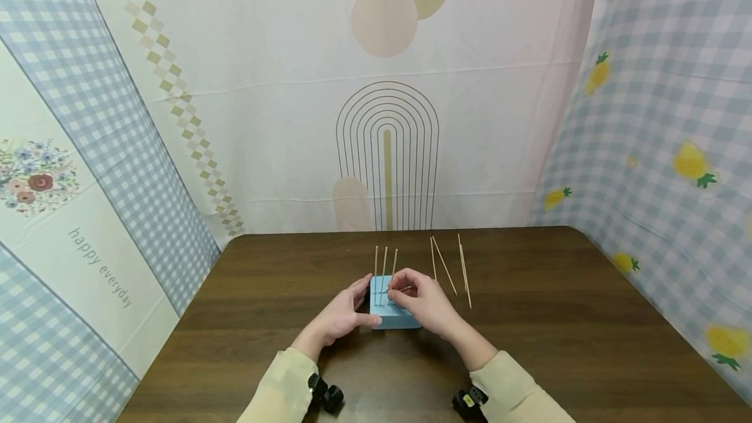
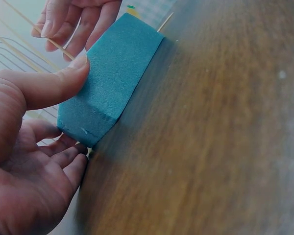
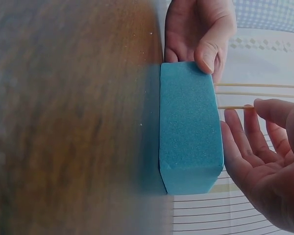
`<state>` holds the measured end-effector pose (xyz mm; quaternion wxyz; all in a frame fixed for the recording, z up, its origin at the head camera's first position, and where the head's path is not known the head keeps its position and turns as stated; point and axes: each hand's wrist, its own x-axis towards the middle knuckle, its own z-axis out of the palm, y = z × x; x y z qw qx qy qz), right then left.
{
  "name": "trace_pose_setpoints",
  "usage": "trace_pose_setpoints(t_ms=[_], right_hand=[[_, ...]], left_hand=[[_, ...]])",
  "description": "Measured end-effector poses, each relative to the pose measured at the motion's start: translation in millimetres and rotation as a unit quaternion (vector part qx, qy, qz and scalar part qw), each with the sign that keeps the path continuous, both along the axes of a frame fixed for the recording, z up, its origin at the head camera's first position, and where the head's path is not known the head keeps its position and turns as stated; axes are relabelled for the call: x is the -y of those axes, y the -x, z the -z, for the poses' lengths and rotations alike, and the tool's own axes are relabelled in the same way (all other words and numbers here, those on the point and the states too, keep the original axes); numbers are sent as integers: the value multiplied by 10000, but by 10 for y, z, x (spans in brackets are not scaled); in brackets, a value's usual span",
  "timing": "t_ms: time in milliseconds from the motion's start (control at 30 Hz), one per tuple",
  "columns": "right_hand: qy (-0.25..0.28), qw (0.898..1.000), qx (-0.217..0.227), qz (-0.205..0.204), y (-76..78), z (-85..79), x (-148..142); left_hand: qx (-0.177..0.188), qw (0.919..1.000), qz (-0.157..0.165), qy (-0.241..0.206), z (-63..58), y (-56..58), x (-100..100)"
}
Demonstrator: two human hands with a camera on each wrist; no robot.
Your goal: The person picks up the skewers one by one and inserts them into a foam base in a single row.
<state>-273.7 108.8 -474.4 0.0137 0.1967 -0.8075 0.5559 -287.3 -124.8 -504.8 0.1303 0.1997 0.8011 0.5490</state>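
A light-blue foam block [image 1: 396, 322] sits on the table, with thin wooden sticks [image 1: 384, 266] standing upright from its top. My left hand [image 1: 337, 315] holds the block's left end; its thumb [image 2: 71, 78] lies on the near upper edge, the fingers around the far side. Over the block's right part is my right hand [image 1: 431, 305], pinching a wooden stick [image 3: 237, 107] between thumb and fingertips. That stick's lower end meets the block's top in the right wrist view. Two other sticks rise beside it, nearer the left hand. The right hand hides part of the block's top.
Several loose wooden sticks [image 1: 464, 273] lie on the brown wooden table [image 1: 529, 318], right of the block and behind the right hand. Patterned cloth [image 1: 282, 149] hangs behind the table and along both sides. Each wrist wears a small black camera [image 1: 325, 393].
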Motion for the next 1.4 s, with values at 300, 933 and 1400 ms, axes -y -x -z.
trace_pose_setpoints(t_ms=[300, 933, 1400], right_hand=[[56, 9999, 14, -115, 57, -15, -50], [-19, 9999, 122, -111, 96, -23, -84], [-115, 9994, 247, -214, 115, -29, -137]], left_hand=[[28, 10000, -75, 11, 4, 38, -40], [-19, 10000, -92, 23, 0, 57, -47], [6, 9999, -117, -26, -20, 42, -58]])
